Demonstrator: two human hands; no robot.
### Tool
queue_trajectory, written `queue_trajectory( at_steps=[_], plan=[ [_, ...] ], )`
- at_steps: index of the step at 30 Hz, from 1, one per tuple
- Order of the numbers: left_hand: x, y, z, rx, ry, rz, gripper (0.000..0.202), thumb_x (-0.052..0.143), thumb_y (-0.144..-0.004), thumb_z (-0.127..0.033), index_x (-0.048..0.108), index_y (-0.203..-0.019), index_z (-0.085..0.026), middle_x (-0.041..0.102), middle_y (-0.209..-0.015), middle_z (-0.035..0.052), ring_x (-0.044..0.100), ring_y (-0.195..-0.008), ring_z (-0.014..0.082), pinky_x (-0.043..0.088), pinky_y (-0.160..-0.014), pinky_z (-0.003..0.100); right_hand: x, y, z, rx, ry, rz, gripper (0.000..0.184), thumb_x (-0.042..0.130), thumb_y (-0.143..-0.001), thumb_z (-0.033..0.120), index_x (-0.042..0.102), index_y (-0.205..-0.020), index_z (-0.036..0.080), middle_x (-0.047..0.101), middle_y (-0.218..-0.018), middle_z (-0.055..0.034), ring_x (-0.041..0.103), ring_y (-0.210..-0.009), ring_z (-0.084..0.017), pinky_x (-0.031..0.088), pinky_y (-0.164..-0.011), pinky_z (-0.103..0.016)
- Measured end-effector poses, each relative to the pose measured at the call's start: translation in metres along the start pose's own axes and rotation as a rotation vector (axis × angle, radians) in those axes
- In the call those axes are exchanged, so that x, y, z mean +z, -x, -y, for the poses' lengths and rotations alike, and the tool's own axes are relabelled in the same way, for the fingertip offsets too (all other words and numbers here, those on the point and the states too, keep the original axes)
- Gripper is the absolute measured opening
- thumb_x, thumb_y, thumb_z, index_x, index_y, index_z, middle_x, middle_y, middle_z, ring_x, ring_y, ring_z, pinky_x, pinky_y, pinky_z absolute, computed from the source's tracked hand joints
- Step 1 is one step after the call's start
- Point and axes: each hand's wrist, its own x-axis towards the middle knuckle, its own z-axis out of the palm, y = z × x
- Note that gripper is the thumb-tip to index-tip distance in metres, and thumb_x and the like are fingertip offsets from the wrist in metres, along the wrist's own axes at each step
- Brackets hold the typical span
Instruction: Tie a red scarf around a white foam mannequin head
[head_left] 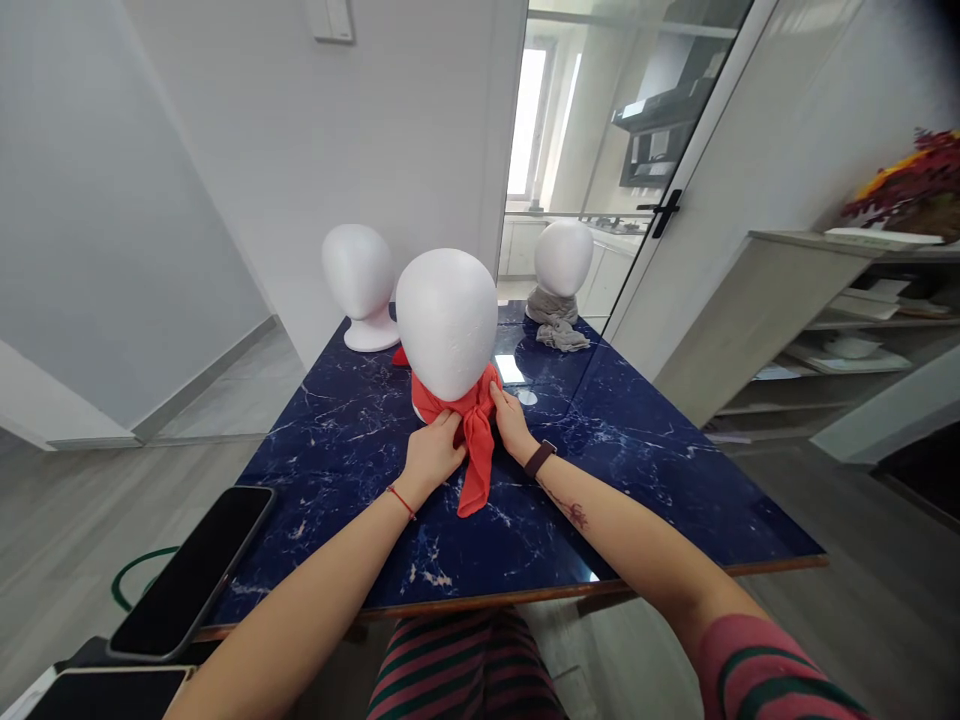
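A white foam mannequin head [448, 315] stands upright in the middle of the dark blue marbled table [600, 480]. Around its neck goes a red scarf [477, 470], knotted at the front with one end hanging down onto the tabletop. My left hand [433, 452] is closed on the scarf just left of the knot, its fingertips partly hidden in the folds. On the other side, my right hand [513, 420] grips the scarf's right edge by the neck, thumb towards me. Behind the head, at left, a bit of red cloth shows.
A bare white mannequin head [358, 270] stands at back left. Another mannequin head [564, 258], wearing a grey scarf [556, 318], is at back right. A black phone [195, 570] juts over the left table edge. Beyond are a glass door [592, 130] and shelves [840, 300].
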Motion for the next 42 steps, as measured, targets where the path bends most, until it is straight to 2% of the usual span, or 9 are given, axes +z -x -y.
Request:
queue_trajectory(
  at_steps=[4, 8, 14, 21, 28, 32, 35, 39, 42],
  plan=[
    [-0.004, -0.004, 0.001, -0.044, -0.079, 0.034, 0.015, 0.051, -0.08, -0.023, 0.058, -0.093, -0.023, 0.067, -0.097, 0.0027, 0.064, -0.082, 0.019, 0.041, -0.063, 0.027, 0.0, -0.001, -0.002, -0.04, 0.101, -0.065, 0.047, 0.046, -0.08, 0.059, 0.044, -0.057, 0.019, 0.042, -0.054, 0.0042, 0.033, -0.053, -0.01, 0.03, -0.052, -0.024],
    [-0.008, -0.007, 0.005, -0.037, -0.12, 0.013, 0.014, 0.051, -0.081, -0.03, 0.061, -0.086, -0.022, 0.069, -0.089, 0.0039, 0.064, -0.08, 0.0198, 0.04, -0.063, 0.028, -0.001, -0.001, 0.002, -0.057, 0.161, -0.109, 0.049, 0.041, -0.081, 0.061, 0.045, -0.057, 0.019, 0.044, -0.054, 0.0034, 0.035, -0.053, -0.011, 0.029, -0.052, -0.024],
    [-0.019, -0.007, 0.013, -0.059, -0.161, -0.041, 0.045, 0.04, -0.085, -0.054, 0.066, -0.076, -0.019, 0.069, -0.073, 0.0087, 0.064, -0.072, 0.022, 0.039, -0.064, 0.029, -0.006, -0.009, 0.003, -0.054, 0.154, -0.192, 0.051, 0.039, -0.082, 0.062, 0.06, -0.069, 0.017, 0.06, -0.066, -0.0022, 0.048, -0.06, -0.014, 0.036, -0.058, -0.027],
    [-0.02, -0.014, 0.036, -0.301, -0.098, -0.06, 0.059, 0.022, -0.093, -0.046, 0.07, -0.074, -0.016, 0.07, -0.076, 0.0135, 0.066, -0.075, 0.0247, 0.04, -0.062, 0.03, -0.022, -0.022, 0.001, 0.319, -0.284, 0.02, 0.036, 0.065, -0.072, 0.052, 0.055, -0.064, 0.019, 0.049, -0.051, 0.0041, 0.038, -0.044, -0.008, 0.033, -0.043, -0.022],
    [-0.018, -0.02, 0.05, -0.431, -0.013, -0.073, 0.055, 0.025, -0.091, -0.046, 0.072, -0.084, -0.018, 0.072, -0.08, 0.013, 0.066, -0.076, 0.0241, 0.04, -0.062, 0.029, -0.034, -0.03, 0.011, 0.427, -0.436, 0.073, 0.021, 0.058, -0.083, 0.04, 0.055, -0.076, 0.02, 0.049, -0.056, 0.0049, 0.034, -0.04, -0.005, 0.035, -0.037, -0.018],
    [-0.016, -0.02, 0.055, -0.463, 0.025, -0.073, 0.052, 0.028, -0.09, -0.044, 0.073, -0.082, -0.019, 0.071, -0.077, 0.0116, 0.065, -0.074, 0.0232, 0.038, -0.061, 0.029, -0.034, -0.031, 0.011, 0.472, -0.493, 0.066, 0.016, 0.052, -0.088, 0.034, 0.058, -0.082, 0.02, 0.057, -0.062, 0.0029, 0.044, -0.043, -0.006, 0.042, -0.041, -0.017],
    [-0.014, -0.021, 0.057, -0.366, 0.043, -0.081, 0.048, 0.032, -0.09, -0.041, 0.071, -0.076, -0.017, 0.07, -0.073, 0.0101, 0.062, -0.07, 0.0206, 0.037, -0.062, 0.028, -0.033, -0.029, 0.011, 0.492, -0.509, 0.079, 0.019, 0.052, -0.089, 0.038, 0.06, -0.087, 0.02, 0.063, -0.07, 0.0006, 0.052, -0.05, -0.007, 0.048, -0.049, -0.018],
    [-0.017, -0.017, 0.048, -0.024, 0.098, -0.111, 0.045, 0.036, -0.09, -0.039, 0.064, -0.062, -0.017, 0.064, -0.063, 0.0063, 0.058, -0.072, 0.0186, 0.038, -0.073, 0.03, -0.031, -0.022, 0.01, 0.464, -0.469, 0.2, 0.022, 0.064, -0.08, 0.04, 0.063, -0.087, 0.02, 0.067, -0.076, -0.0003, 0.058, -0.057, -0.008, 0.049, -0.055, -0.019],
    [-0.019, -0.012, 0.036, 0.227, 0.188, 0.0, 0.041, 0.041, -0.089, -0.043, 0.061, -0.063, -0.018, 0.063, -0.064, 0.0044, 0.056, -0.072, 0.0174, 0.04, -0.075, 0.03, -0.03, -0.016, 0.011, 0.384, -0.373, 0.336, 0.027, 0.074, -0.07, 0.036, 0.065, -0.088, 0.018, 0.07, -0.084, -0.0022, 0.063, -0.067, -0.011, 0.051, -0.064, -0.022]
  ],
)
